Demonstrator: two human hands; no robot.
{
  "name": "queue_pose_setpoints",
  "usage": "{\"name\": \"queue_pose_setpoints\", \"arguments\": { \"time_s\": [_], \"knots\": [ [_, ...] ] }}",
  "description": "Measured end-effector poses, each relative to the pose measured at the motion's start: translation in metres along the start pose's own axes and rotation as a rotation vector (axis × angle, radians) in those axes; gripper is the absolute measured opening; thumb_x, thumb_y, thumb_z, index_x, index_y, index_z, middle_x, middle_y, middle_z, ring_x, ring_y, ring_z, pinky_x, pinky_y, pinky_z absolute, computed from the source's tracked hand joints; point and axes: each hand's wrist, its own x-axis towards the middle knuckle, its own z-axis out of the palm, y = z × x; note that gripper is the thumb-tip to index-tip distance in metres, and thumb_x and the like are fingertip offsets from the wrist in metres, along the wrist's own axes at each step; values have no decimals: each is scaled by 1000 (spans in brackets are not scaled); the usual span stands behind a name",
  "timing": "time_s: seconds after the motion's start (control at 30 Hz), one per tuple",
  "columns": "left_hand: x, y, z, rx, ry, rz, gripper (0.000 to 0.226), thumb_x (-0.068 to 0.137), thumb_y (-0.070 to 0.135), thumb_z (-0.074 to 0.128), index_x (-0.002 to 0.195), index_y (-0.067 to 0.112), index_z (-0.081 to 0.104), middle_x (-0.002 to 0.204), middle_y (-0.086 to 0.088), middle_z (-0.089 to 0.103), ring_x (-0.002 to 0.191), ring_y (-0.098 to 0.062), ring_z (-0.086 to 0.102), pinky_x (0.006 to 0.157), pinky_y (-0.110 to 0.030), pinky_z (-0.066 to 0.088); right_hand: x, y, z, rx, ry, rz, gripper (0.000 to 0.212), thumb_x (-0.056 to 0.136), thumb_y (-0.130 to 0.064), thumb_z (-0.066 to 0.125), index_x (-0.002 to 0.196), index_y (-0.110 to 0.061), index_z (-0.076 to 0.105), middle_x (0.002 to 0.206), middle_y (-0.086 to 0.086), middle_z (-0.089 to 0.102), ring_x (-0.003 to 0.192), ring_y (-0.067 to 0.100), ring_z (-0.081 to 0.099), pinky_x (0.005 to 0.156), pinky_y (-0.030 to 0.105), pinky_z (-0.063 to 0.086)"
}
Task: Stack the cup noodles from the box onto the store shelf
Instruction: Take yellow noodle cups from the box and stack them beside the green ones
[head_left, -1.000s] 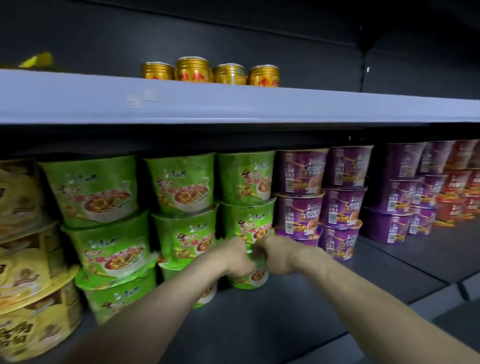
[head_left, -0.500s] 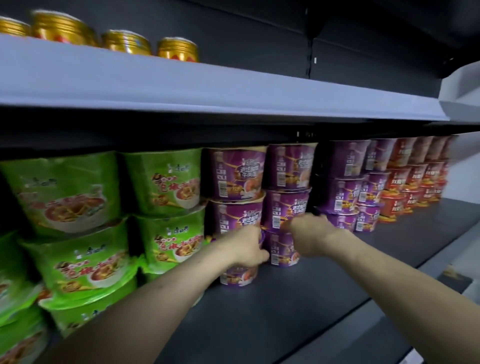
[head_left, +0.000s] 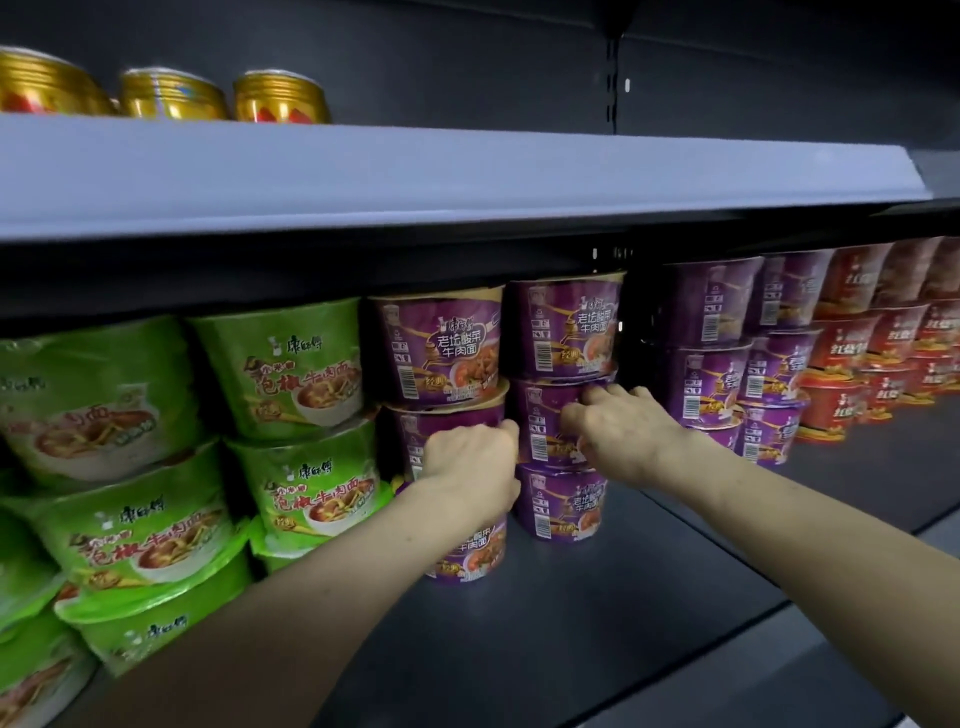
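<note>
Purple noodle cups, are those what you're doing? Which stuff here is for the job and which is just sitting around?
For the job: purple noodle cups, left hand and right hand touching them, lower shelf.
Just sitting there: green noodle cups, red noodle cups, gold cans, upper shelf.
</note>
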Motion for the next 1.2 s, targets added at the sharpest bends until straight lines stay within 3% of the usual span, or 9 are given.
{"name": "queue_pose_setpoints", "arguments": {
  "time_s": [0.17, 0.23, 0.33, 0.43, 0.53, 0.67, 0.9, 1.07, 1.2],
  "knots": [
    [-2, 22, 3, 21, -171, -89, 38, 94, 40, 56, 123, 16, 52, 121, -5, 60, 113, -28, 57, 77, -33, 37, -3, 6, 10, 60, -148, -133, 32, 89, -17, 53, 121, -20, 55, 117, 4, 57, 113, 26, 53, 96, 42, 41],
    [-1, 26, 7, 7, -223, -151, 35, 94, 38, 57, 121, 15, 54, 120, -5, 61, 112, -28, 57, 77, -33, 38, -2, 7, 21, 105, -207, -163, 37, 88, -17, 55, 125, -20, 51, 120, 5, 55, 115, 27, 51, 97, 40, 44],
    [2, 31, 7, -23, -247, -235, 35, 94, 37, 59, 121, 14, 56, 121, -4, 61, 113, -27, 57, 80, -32, 40, 1, 9, 30, 156, -199, -184, 48, 89, -15, 56, 134, -19, 42, 123, 7, 47, 120, 27, 44, 98, 40, 43],
    [1, 40, 0, 4, -298, -262, 40, 93, 40, 60, 124, 15, 55, 123, -3, 60, 115, -26, 57, 83, -33, 41, -1, 17, 29, 153, -171, -238, 42, 88, -15, 57, 128, -20, 49, 119, 5, 48, 116, 26, 47, 91, 39, 45],
    [2, 46, -14, 1, -246, -278, 41, 93, 42, 58, 124, 16, 54, 125, -4, 59, 116, -28, 56, 78, -33, 38, -4, 33, 12, 169, -32, -269, 29, 90, -17, 53, 118, -19, 57, 116, 4, 51, 112, 25, 51, 86, 36, 44],
    [4, 50, -37, -9, -101, -382, 40, 93, 40, 55, 125, 15, 57, 129, -9, 60, 118, -31, 56, 85, -35, 43, -4, 51, -20, 168, 136, -268, 31, 89, -20, 49, 120, -21, 56, 119, 3, 59, 112, 26, 55, 89, 35, 47],
    [9, 48, -54, -25, -106, -470, 39, 94, 40, 55, 123, 14, 56, 128, -7, 60, 117, -30, 57, 81, -34, 41, 5, 49, -32, 165, 83, -278, 29, 89, -12, 47, 116, -21, 56, 115, 2, 62, 108, 24, 58, 81, 31, 47],
    [5, 82, -49, -9, -137, -377, 38, 92, 33, 58, 124, 13, 56, 127, -9, 59, 117, -31, 57, 78, -35, 38, -23, 63, -23, 162, 118, -347, 26, 93, -23, 48, 119, -20, 53, 117, 2, 53, 110, 24, 54, 75, 30, 40],
    [8, 121, -45, -27, -152, -311, 37, 91, 32, 59, 124, 13, 56, 130, -9, 58, 119, -30, 56, 83, -35, 42, -52, 88, -8, 138, 57, -321, 26, 91, -14, 48, 115, -17, 57, 119, 4, 56, 112, 26, 55, 74, 31, 39]
  ]
}}
